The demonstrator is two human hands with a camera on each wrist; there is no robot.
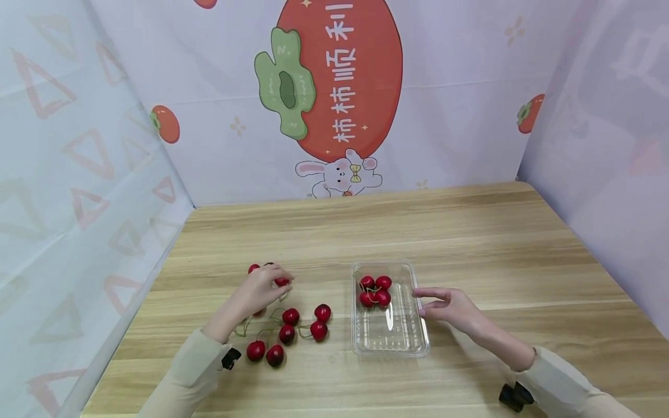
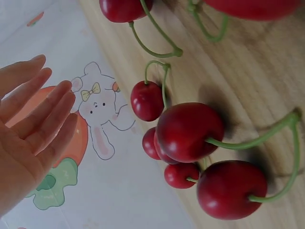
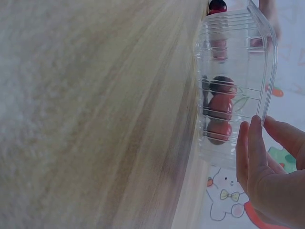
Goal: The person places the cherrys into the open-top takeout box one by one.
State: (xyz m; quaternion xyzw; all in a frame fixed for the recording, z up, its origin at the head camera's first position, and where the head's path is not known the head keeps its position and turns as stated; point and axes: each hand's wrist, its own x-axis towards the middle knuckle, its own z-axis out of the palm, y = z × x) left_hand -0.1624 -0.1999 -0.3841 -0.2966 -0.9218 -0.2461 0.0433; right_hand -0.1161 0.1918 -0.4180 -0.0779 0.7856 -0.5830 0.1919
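In the head view, my left hand (image 1: 259,288) hovers low over the cherries on the left, its fingers bent down beside a red cherry (image 1: 282,281). The left wrist view shows this hand (image 2: 33,124) with its fingers extended and no cherry in the palm. Paired cherries (image 2: 190,132) on green stems lie apart from it. My right hand (image 1: 453,310) holds the right rim of a clear plastic container (image 1: 389,348) between fingers and thumb; the right wrist view shows the fingertips at the rim and outer wall. Inside, several cherries (image 1: 383,283) sit toward the far left corner.
More stemmed cherries (image 1: 274,355) are scattered on the wooden table (image 1: 470,244) between the left forearm and the container. A printed cloth (image 1: 444,116) hangs behind the table's far edge, with similar cloth walls at both sides.
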